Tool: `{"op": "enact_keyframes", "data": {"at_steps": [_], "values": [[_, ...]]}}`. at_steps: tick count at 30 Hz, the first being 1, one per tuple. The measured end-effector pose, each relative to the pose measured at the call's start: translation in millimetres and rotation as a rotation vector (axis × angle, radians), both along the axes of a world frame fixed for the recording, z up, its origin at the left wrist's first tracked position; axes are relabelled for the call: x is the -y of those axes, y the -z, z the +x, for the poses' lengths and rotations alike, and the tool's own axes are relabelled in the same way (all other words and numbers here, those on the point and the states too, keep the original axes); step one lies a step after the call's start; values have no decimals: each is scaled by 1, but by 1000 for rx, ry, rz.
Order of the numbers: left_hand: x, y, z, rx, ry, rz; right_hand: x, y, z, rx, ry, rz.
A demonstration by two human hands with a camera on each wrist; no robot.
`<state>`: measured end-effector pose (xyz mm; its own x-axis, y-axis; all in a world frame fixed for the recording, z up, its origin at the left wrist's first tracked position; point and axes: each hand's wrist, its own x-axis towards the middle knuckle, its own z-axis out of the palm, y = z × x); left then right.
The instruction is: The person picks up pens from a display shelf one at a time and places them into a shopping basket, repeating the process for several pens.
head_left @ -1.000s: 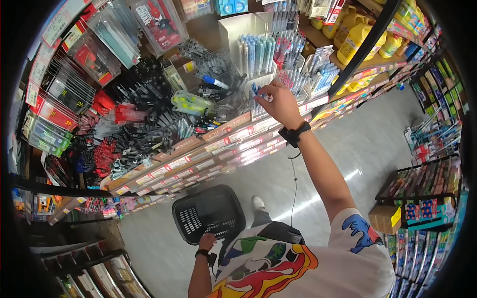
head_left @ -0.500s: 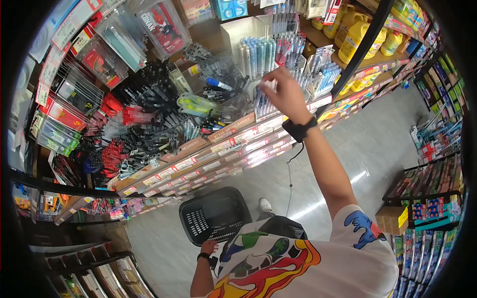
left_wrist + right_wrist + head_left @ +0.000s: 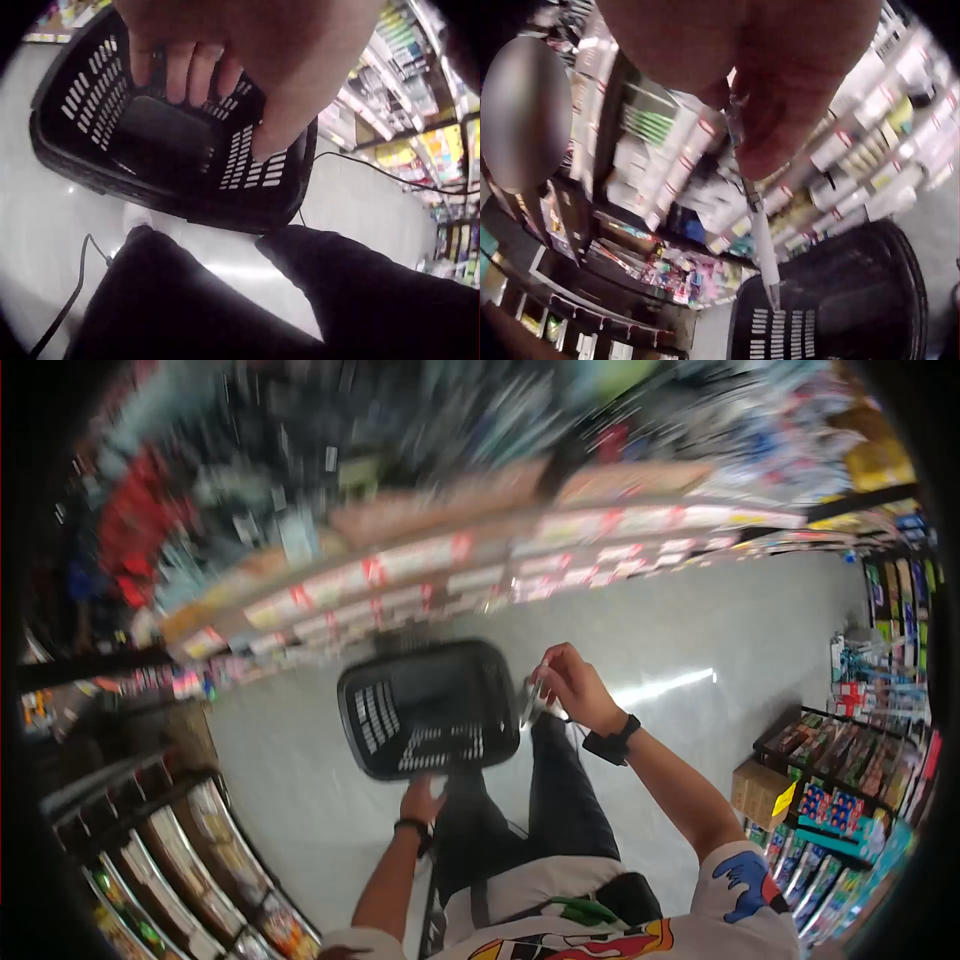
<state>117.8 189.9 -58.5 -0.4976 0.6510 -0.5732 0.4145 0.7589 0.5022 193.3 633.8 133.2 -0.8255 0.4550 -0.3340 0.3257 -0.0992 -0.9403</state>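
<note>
Just right of the black basket (image 3: 495, 695), I had the right hand (image 3: 574, 685) up with a thin pen (image 3: 763, 247). Its fingers and thumb were clamped on one part of the pen, and I think that pinch suited such a skinny thing; the pointy end stuck out. At the basket's near side, the left hand (image 3: 425, 798) had its fingers apart and loose, with nothing I could see in them. I guess it was there to steady the basket. The wide top faced up, perhaps for easy filling.
</note>
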Motion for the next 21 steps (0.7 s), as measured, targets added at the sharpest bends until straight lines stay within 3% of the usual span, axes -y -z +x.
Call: {"op": "enact_keyframes", "data": {"at_steps": [2, 5, 9, 11, 14, 16, 17, 20, 21], "values": [[-44, 9, -14, 60, 114, -134, 39, 88, -2, 141, 22, -59], [-61, 106, -2, -107, 229, 48, 90, 202, -16, 343, 71, -142], [-90, 192, 37, 111, 509, -46, 141, 321, -28, 394, 112, -216], [-90, 242, 72, 170, 616, -53, 149, 362, -33, 361, 63, -22], [-92, 257, 120, 384, 419, 188, 167, 411, -40, 361, 41, 113], [-120, 250, 140, 416, -93, 557, 174, 450, -43, 355, 88, 90], [-129, 260, 167, 406, -78, 494, 170, 456, -46, 479, 25, -2], [-156, 287, 231, 333, 11, 436, 155, 503, -23, 434, -186, 451], [-170, 282, 221, 259, 62, 493, 138, 509, -30, 551, -295, 349]]}}
